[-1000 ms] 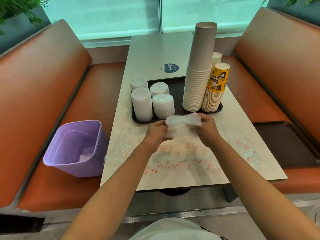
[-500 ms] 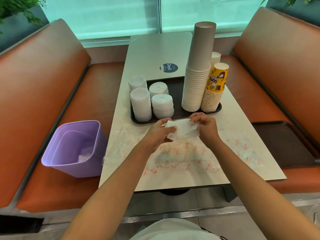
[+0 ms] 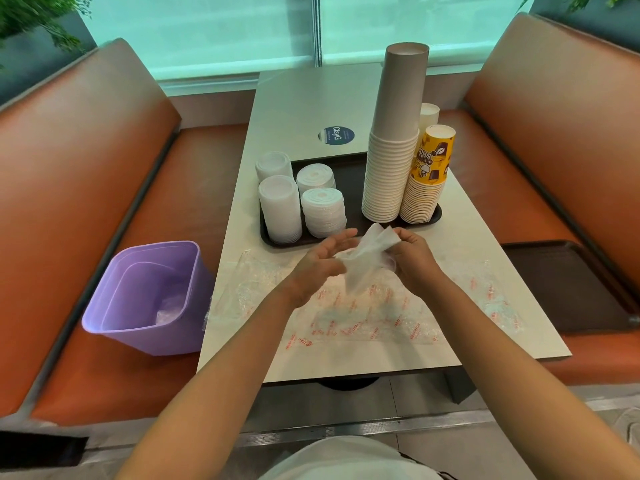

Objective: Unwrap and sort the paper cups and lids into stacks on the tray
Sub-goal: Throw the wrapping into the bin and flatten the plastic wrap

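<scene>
Right at the centre of the frame, both hands meet above the desk (image 3: 485, 299), just in front of the dark tray (image 3: 349, 181). The right hand (image 3: 414, 263) has its fingers curled around a crumpled piece of clear plastic wrap (image 3: 367, 258), pinching it near its top edge while the rest hangs down toward the desk. The left hand (image 3: 318, 265) is spread loosely beside it, fingers relaxed and reaching toward the wrap, touching or nearly touching its left side; I cannot tell which. On the tray, upper centre, four stacks of white lids (image 3: 323, 211) stand at its left end, and at its right end a tall stack of white paper cups (image 3: 391, 174) rises with a grey cup on top, just beside a shorter stack of yellow printed cups (image 3: 427, 181) and another white cup behind. Flat clear wrappers with red printing (image 3: 363, 317) lie spread across the near part of the desk under the hands. A purple bin (image 3: 145, 299) sits on the orange bench (image 3: 69, 188) at lower left with some clear plastic inside, and a second dark tray (image 3: 568, 285) lies on the bench at right.
</scene>
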Motion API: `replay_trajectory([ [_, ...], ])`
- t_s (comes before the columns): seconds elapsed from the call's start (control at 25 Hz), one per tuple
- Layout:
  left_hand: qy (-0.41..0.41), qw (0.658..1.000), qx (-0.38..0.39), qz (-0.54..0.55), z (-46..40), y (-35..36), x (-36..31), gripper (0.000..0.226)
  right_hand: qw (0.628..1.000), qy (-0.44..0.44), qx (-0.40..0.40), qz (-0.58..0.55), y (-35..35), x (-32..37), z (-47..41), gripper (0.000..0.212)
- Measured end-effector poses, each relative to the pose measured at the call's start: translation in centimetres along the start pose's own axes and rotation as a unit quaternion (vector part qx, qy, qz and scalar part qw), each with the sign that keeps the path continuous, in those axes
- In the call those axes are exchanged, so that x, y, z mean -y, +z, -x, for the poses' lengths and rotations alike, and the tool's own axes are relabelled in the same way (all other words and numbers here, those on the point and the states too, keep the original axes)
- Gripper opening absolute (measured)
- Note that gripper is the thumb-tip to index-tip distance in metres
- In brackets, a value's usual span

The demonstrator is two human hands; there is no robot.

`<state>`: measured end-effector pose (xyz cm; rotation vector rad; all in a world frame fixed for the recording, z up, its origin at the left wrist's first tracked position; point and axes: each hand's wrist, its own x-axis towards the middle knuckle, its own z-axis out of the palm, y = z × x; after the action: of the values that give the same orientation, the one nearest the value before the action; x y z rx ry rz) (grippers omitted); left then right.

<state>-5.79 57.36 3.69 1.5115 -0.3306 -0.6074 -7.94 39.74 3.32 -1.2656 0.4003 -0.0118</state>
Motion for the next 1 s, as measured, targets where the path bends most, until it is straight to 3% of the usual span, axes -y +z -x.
replay_trajectory([
  [0.08,-0.021,0.997,-0.078,0.001,-0.4,0.4,0.0,0.024,0.999,0.033,0.034,-0.027,-0.1,0.0,0.1,0.020],
  [0.16,-0.025,0.991,-0.130,0.018,-0.7,0.7,-0.2,0.015,0.994,0.066,0.085,0.022,-0.4,0.2,0.3,0.022],
  [0.28,-0.046,0.991,-0.123,0.036,-0.8,0.7,-1.3,0.014,0.985,0.086,0.114,0.095,-0.2,0.6,0.8,0.017],
  [0.44,-0.107,0.989,-0.042,0.094,-0.4,0.5,-0.6,0.024,0.997,0.041,0.050,0.040,0.2,0.7,0.8,0.018],
  [0.6,-0.122,0.970,-0.125,0.169,-0.6,0.8,-0.3,0.026,0.998,0.022,0.062,0.024,0.4,0.5,0.9,0.026],
  [0.76,-0.146,0.949,-0.173,0.218,-0.6,1.5,-0.8,0.024,0.998,-0.033,0.007,0.055,0.4,0.3,0.8,0.040],
  [0.92,-0.186,0.932,-0.141,0.277,-0.1,1.1,-1.3,0.031,0.990,-0.113,-0.010,0.085,0.9,0.2,0.8,0.047],
  [1.0,-0.188,0.942,-0.123,0.250,-0.1,1.0,-1.6,0.014,0.985,-0.145,-0.017,0.095,1.0,0.2,0.8,0.053],
])
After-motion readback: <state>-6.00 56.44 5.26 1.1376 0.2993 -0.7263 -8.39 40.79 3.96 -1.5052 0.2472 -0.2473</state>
